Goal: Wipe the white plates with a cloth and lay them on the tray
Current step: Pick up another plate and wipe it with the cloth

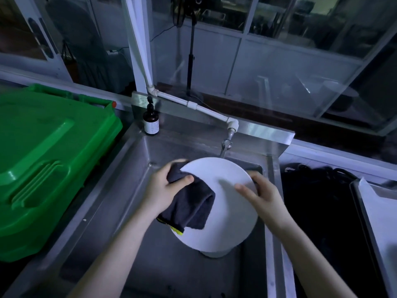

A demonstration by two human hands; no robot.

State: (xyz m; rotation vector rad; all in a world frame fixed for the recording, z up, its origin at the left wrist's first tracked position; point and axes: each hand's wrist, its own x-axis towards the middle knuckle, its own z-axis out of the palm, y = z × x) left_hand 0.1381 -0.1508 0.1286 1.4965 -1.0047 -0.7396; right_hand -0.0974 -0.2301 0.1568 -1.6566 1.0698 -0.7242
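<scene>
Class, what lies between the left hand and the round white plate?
The dark grey cloth, pressed by the left hand onto the white plate; head view.

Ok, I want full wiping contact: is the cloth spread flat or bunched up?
Bunched. The left hand grips the dark cloth in thick folds against the white plate; its lower edge hangs doubled over.

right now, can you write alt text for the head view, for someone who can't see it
A person's left hand grips a dark cloth against a white plate that the right hand holds by its rim, over a steel sink. A green bin lid lies to the left, a brown pump bottle behind.
</scene>
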